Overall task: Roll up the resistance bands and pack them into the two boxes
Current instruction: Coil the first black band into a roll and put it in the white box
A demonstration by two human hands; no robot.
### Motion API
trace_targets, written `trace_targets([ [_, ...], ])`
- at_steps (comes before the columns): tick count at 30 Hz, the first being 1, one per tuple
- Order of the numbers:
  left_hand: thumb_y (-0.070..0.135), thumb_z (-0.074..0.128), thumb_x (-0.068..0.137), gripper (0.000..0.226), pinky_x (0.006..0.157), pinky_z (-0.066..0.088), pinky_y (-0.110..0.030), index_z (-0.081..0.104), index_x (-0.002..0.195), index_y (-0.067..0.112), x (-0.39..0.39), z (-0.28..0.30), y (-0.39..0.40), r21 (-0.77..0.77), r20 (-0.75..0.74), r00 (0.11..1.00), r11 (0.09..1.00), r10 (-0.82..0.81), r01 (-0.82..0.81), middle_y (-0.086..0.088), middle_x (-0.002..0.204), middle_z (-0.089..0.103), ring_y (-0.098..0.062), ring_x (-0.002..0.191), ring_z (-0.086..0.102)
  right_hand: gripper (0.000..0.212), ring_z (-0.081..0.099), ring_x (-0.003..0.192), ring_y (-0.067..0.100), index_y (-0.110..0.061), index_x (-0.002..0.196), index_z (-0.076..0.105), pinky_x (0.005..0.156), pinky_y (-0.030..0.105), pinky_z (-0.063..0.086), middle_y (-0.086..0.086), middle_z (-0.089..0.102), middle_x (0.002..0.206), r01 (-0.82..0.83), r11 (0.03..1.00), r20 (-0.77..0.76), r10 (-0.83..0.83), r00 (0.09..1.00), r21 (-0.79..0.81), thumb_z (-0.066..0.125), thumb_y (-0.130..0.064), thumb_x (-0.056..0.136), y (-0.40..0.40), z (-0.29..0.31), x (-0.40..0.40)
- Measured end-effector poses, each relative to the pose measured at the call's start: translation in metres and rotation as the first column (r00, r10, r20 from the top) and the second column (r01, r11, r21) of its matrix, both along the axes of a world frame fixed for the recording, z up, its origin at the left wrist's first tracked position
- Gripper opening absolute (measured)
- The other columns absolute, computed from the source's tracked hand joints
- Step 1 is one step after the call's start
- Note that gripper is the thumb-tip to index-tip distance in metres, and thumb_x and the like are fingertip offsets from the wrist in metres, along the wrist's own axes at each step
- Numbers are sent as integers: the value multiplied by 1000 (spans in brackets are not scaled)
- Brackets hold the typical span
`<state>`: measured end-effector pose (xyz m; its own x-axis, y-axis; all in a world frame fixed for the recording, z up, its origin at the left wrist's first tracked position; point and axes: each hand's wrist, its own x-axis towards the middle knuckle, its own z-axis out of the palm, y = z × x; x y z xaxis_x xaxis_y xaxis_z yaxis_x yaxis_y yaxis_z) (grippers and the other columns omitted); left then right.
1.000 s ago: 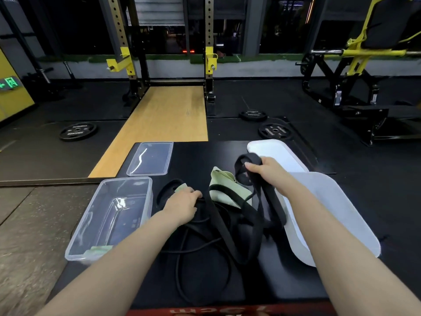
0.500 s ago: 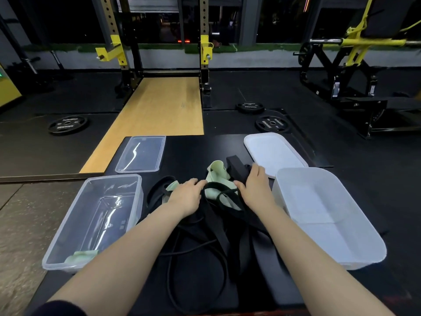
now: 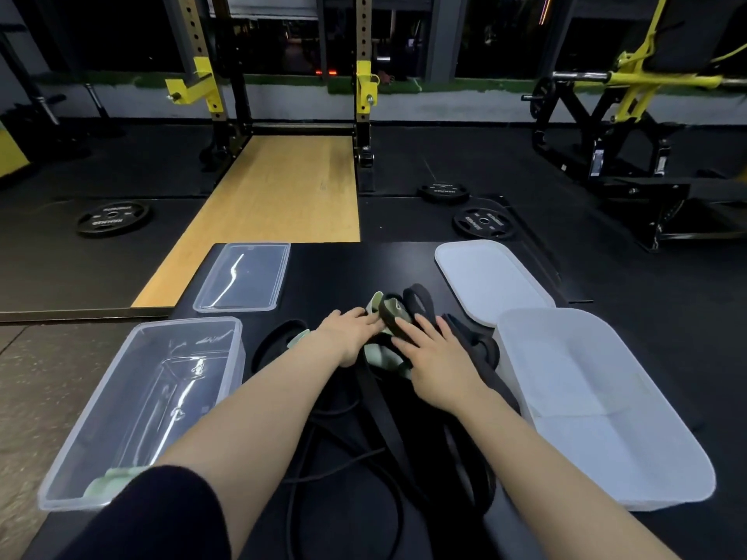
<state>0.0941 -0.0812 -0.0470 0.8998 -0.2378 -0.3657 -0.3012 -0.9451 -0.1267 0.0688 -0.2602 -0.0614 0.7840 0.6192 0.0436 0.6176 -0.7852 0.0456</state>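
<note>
- The surface is a black padded platform on a gym floor; everything for the task lies on it, straight ahead of the person.
- The white box stands open on the right, just beside the band pile; nothing shows inside it. Its white lid lies beyond it.
- The clear box stands open on the left, a little apart from the pile, with something pale green at its near corner. Its clear lid lies beyond it.
- The black bands sprawl between the boxes, their long loops running from the hands back toward the person, so the loose length trails near and the gathered end lies far.
- A green band is tangled with the black ones right between the two hands.
- The right hand lies on the pile with fingers spread and nearly straight, pressing down; it sits nearer the white box.
- The left hand rests at the far left of the tangle, fingers reaching onto the bands; whether they pinch anything I cannot tell.
- Judgement: rolling would start at the far end under the fingers and draw the trailing length in along that near–far axis; the knot of green and black likely needs parting first.
</note>
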Motion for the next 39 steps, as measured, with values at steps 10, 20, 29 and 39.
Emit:
trace_targets([
  [10, 23, 62, 87, 42, 91, 36, -31, 50, 128, 24, 10, 1, 9, 174, 113, 973, 968, -202, 180, 5, 130, 47, -18, 120, 42, 66, 24, 140, 21, -26, 136, 49, 113, 49, -16, -7, 28, 154, 169, 985, -91, -166, 982, 22, 17, -61, 90, -3, 0, -5],
  [20, 13, 43, 94, 20, 76, 36, -29, 59, 106, 17, -20, 27, 15, 48, 346, 908, 971, -236, 234, 2, 108, 57, -20, 105, 49, 89, 36, 136, 24, -22, 146, 31, 116, 49, -5, -1, 27, 155, 163, 977, -55, -157, 986, 137, 27, -79, 78, 19, 3, -24],
  [29, 21, 41, 98, 22, 74, 40, -28, 59, 109, 16, -44, 61, 33, 108, 414, 870, 963, -270, 247, 1, 104, 55, -17, 105, 48, 20, 59, 99, 14, -26, 107, 67, 94, 26, 30, -10, 64, 109, 274, 832, -72, -275, 959, 482, 58, -33, 90, 23, 23, -18],
  [39, 10, 49, 87, 27, 70, 50, -39, 62, 110, 15, -61, 105, 75, -222, 521, 827, 969, 214, -111, -7, 99, 60, -27, 94, 57, 14, 57, 99, 28, -15, 100, 64, 79, 35, 42, 4, 59, 113, 553, 570, -233, -538, 810, 607, 55, -21, 91, -4, 45, -2],
])
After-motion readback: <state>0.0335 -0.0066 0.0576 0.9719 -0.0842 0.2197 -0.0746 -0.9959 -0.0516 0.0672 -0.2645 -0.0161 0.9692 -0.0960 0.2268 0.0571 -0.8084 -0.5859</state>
